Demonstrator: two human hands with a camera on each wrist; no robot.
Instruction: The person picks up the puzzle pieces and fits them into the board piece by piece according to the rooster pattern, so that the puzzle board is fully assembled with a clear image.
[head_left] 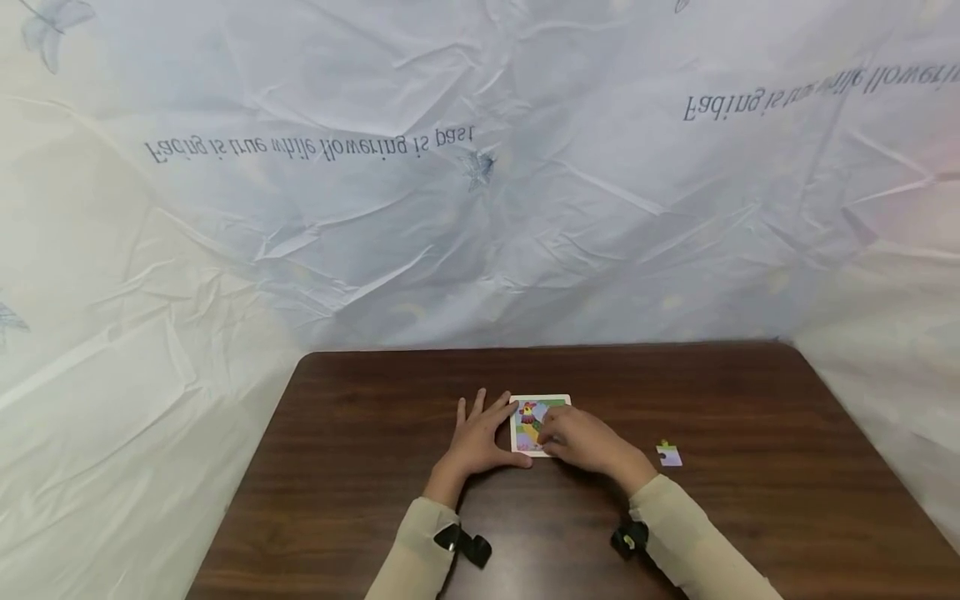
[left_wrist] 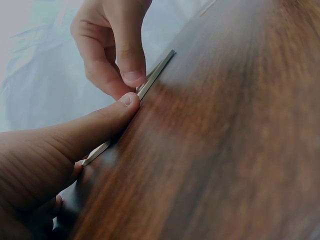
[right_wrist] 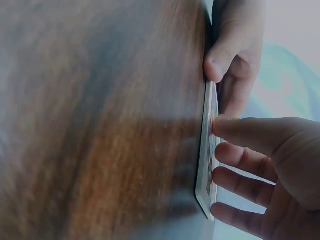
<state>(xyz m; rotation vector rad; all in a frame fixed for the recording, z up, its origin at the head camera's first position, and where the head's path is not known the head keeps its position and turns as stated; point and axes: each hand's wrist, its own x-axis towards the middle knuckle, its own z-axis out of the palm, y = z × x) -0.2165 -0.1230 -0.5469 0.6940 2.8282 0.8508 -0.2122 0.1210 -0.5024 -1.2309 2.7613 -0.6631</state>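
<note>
A small jigsaw puzzle [head_left: 528,413] in a white-edged tray [head_left: 513,442] lies on the table, its picture showing a bird's red and yellow head. My left hand [head_left: 477,439] has its fingers spread; thumb and index finger touch the tray's left side and near corner. Over the tray's right part, my right hand [head_left: 588,442] bends down, thumb and fingertips at a puzzle piece that the hand largely hides. In the left wrist view a thin edge [left_wrist: 156,72] shows slightly raised beside the right thumb. The right wrist view has the right fingertips on the tray's surface.
A loose puzzle piece [head_left: 670,455], lilac with a green tab, lies on the table right of my right hand. The brown wooden table [head_left: 360,467] has rounded far corners. Wrinkled white sheeting [head_left: 420,250] with printed writing hangs behind it and at both sides.
</note>
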